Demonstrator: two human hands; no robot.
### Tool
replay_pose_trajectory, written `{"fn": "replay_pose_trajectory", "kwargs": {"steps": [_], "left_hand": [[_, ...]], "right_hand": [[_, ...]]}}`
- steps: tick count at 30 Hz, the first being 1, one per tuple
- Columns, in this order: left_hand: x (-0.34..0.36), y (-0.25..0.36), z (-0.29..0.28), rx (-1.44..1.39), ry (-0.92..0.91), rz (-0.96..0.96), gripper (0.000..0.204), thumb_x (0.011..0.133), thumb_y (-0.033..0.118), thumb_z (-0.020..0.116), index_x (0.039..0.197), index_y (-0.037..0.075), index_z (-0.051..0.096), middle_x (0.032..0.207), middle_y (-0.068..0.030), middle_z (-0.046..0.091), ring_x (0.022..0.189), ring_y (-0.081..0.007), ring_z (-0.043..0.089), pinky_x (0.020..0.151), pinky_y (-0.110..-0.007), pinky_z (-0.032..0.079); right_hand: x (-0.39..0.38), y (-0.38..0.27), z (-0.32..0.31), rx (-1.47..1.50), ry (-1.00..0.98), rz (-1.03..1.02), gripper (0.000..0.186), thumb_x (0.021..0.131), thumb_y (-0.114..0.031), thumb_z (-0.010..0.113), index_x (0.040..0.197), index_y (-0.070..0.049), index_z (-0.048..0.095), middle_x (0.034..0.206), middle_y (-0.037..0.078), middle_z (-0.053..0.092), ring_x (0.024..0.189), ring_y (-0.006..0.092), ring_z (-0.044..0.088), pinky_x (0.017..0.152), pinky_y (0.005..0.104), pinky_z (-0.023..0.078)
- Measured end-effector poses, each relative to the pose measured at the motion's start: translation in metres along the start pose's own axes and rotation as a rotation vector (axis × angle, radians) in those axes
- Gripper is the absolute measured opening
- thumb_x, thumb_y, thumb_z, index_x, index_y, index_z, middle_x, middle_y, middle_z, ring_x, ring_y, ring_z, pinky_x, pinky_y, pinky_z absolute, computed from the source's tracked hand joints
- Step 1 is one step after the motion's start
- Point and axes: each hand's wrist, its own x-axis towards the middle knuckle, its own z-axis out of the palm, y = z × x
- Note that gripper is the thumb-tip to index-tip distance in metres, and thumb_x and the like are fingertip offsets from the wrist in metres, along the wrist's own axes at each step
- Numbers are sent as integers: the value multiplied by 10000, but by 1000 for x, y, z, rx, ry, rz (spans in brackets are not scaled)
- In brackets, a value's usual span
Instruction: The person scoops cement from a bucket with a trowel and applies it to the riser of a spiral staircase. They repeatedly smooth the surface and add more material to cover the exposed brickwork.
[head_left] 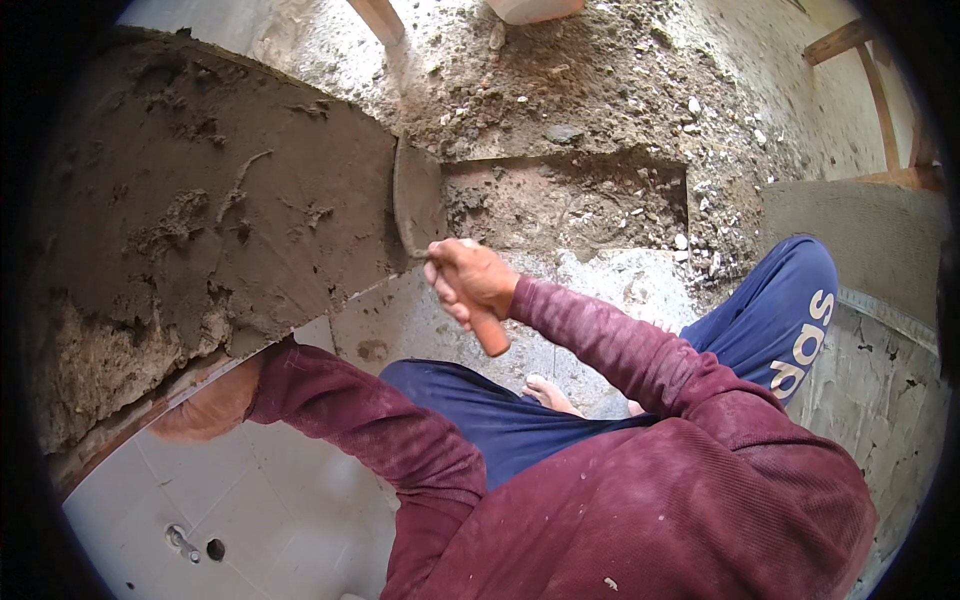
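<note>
My right hand [468,285] is closed around the orange handle [490,333] of a trowel. The trowel's blade [404,200] stands nearly edge-on along the right end of a surface coated in wet grey-brown mortar [220,180]. Ridges and clumps of mortar stick up from that surface, and its lower left part is rougher and lighter. My left hand [208,402] lies at the lower edge of the mortared surface, against a thin straight strip [110,447]. Its fingers are hidden, so its grip does not show.
White tiles [230,480] with a pipe fitting [183,544] and a round hole lie at lower left. Beyond my right hand is a rectangular recess [570,205] in rubble-strewn ground. A mortared panel [850,235] stands at right. Wooden legs [378,18] and a pale container [536,8] are at the top.
</note>
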Motion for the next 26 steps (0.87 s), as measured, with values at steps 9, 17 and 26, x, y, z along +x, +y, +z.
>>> {"fn": "replay_pose_trajectory", "kwargs": {"steps": [9, 17, 26], "left_hand": [[5, 3, -6, -22, 38, -120, 286, 887, 249, 569, 1046, 17, 621, 994, -117, 597, 893, -242, 583, 816, -392, 483], [4, -7, 1, -42, 18, -37, 304, 933, 263, 474, 1014, -2, 597, 977, -127, 584, 855, -251, 582, 793, -392, 486], [23, -9, -23, -93, -25, -225, 331, 980, 273, 375, 1057, 30, 586, 1032, -111, 575, 915, -220, 565, 808, -388, 471]], "right_hand": [[-94, 36, 35, -458, -106, -178, 419, 981, -369, 346, 858, -13, 530, 522, 49, 503, 390, 126, 489, 429, 278, 436], [-18, 68, -139, -81, 213, 168, 414, 947, -470, 413, 829, -84, 502, 512, 22, 459, 351, 151, 452, 332, 334, 418], [49, 105, -126, 108, 12, 226, 385, 927, -471, 447, 798, -114, 515, 515, 9, 466, 353, 157, 402, 341, 341, 379]]}}
